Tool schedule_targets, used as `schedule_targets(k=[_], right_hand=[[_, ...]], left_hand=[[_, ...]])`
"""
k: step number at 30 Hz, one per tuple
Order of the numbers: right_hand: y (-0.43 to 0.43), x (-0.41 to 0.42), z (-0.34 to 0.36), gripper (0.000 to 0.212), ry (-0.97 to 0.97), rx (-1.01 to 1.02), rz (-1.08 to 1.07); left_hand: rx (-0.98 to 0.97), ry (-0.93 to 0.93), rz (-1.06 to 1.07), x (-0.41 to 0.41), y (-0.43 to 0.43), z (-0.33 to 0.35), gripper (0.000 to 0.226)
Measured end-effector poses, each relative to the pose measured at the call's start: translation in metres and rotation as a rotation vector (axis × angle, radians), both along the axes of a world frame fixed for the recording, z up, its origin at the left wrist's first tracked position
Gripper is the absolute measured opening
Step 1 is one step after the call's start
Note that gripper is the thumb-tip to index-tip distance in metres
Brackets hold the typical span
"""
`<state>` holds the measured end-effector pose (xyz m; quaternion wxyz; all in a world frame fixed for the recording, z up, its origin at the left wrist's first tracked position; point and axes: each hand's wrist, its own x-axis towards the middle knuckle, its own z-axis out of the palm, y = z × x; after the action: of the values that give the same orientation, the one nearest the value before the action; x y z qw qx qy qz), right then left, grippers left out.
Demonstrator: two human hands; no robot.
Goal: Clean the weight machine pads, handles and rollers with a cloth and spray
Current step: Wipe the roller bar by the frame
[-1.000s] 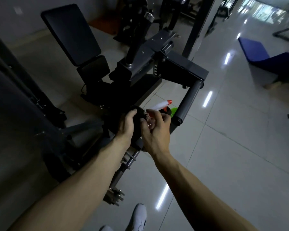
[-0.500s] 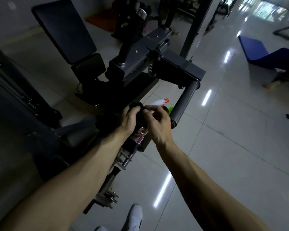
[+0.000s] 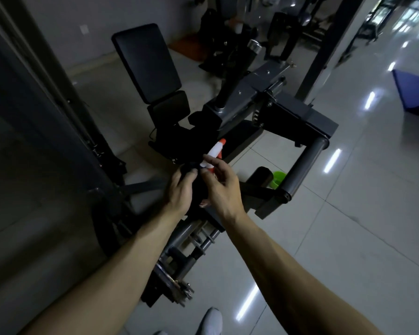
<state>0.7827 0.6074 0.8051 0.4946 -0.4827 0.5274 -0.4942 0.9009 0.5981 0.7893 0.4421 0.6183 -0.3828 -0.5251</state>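
My left hand (image 3: 179,189) grips a black cloth (image 3: 197,189) bunched in front of the dark weight machine. My right hand (image 3: 221,187) is pressed against it and holds a white spray bottle (image 3: 214,152) whose orange nozzle points up and away, with my index finger lying over its head. The bottle's body is mostly hidden behind my fingers. The black back pad (image 3: 146,61) and seat pad (image 3: 168,108) stand beyond my hands. To the right a long grey roller (image 3: 302,165) slants down, and a short black roller (image 3: 261,176) lies beside it.
A green container (image 3: 279,178) sits on the tiled floor behind the rollers. The machine's steel frame and bolts (image 3: 179,281) run toward my white shoe (image 3: 212,320). A blue mat (image 3: 414,88) lies far right, and a dark upright column (image 3: 34,117) fills the left.
My view has swung left and up, so the machine sits further right in the frame. My hands stay together on the cloth and bottle, and the right fingers have spread slightly.
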Motion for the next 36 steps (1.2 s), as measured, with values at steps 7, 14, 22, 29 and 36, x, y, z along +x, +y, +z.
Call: schedule_targets(k=[7,14,22,29,36], right_hand=[[0.003,-0.013,0.015,0.017,-0.06,0.049,-0.116],[0.006,-0.025,0.005,0.016,0.096,0.015,-0.239],[0.015,-0.025,0.001,0.045,0.18,0.052,-0.336],[0.024,-0.02,-0.004,0.045,0.251,0.067,-0.327],[0.023,-0.042,-0.013,0.065,0.193,0.114,-0.207]], left_hand=[[0.1,0.051,-0.003,-0.007,0.028,0.006,0.077],[0.239,0.147,0.154,0.026,0.034,-0.003,0.081],[0.349,0.161,0.122,0.042,0.058,-0.013,0.054],[0.436,0.125,0.106,0.04,0.076,-0.024,0.073],[0.502,0.138,0.103,0.023,0.088,-0.025,0.051]])
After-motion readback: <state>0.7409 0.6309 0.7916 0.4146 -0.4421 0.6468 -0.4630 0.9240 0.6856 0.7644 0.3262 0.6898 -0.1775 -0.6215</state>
